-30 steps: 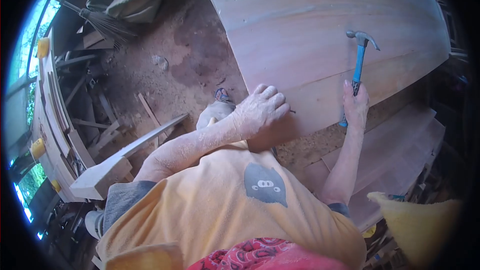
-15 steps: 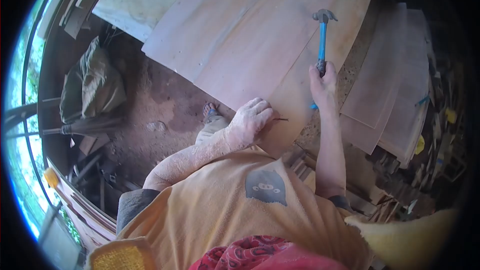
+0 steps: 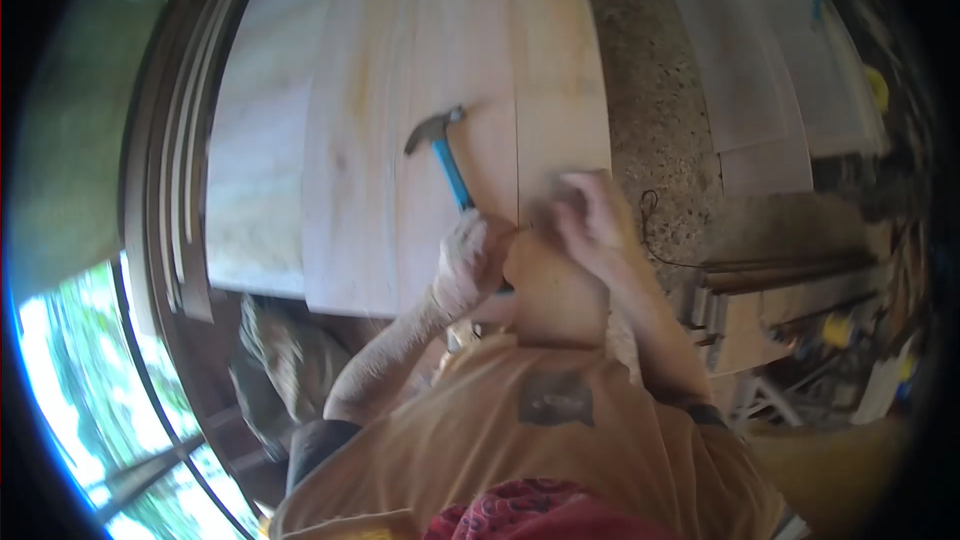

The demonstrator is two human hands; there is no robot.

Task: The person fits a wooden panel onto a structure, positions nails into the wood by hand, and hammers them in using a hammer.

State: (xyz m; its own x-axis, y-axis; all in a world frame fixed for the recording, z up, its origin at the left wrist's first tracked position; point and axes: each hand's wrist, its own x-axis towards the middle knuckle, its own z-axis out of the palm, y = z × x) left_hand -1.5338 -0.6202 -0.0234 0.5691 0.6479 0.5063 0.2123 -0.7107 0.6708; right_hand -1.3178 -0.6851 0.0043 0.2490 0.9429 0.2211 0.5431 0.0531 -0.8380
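A claw hammer (image 3: pixel 452 168) with a blue handle and a dark metal head lies over the pale wooden sheets, its grip end in my left hand (image 3: pixel 472 258). My left fingers are closed around the handle, and dust coats the forearm. A small dark thin tip shows beside those fingers, too blurred to name. Just to the right, my right hand (image 3: pixel 592 218) hovers over the narrow wooden strip (image 3: pixel 562 100), smeared by motion. Whether its bent fingers hold anything is not visible.
Pale sheets (image 3: pixel 262 170) continue to the left beside upright boards (image 3: pixel 180 160). More thin sheets (image 3: pixel 745 70) lie at the right across a speckled floor (image 3: pixel 655 90). Scrap wood (image 3: pixel 750 330) is piled at lower right, and a crumpled sack (image 3: pixel 290 365) sits at lower left.
The hammer has passed from my right hand to my left hand, and its head now points up and left. My right hand has come in close to the left. The view has turned.
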